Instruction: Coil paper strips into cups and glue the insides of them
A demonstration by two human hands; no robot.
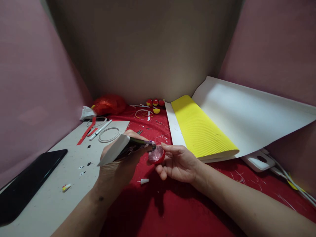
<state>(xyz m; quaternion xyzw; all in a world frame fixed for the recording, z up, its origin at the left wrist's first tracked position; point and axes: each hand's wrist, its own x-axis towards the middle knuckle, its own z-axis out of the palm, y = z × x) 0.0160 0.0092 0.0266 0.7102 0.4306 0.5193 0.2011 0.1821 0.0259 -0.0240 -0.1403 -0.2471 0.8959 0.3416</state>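
Note:
Near the middle of the view, my left hand [120, 164] is wrapped round a dark glue tube [134, 144] with a wide white end. The tube's narrow tip points right and meets the upper edge of a small red ridged cup [156, 155]. Most of my left fingers are hidden behind the tube and the back of the hand. My right hand [179, 163] pinches the cup by its right side, with its pale, ringed inside facing me. Below the cup, a small whitish cone-shaped cap [144, 181] with a thin pin lies on the red cloth [148, 214].
Left: grey board [54, 200] with black phone [32, 182], paper coils [109, 135] and red strips [86, 133]. Back: red bag [110, 104], small red-and-yellow figures [155, 102]. Right: yellow corrugated sheet [202, 128], large white sheet [247, 112], white power strip [259, 160] with cables.

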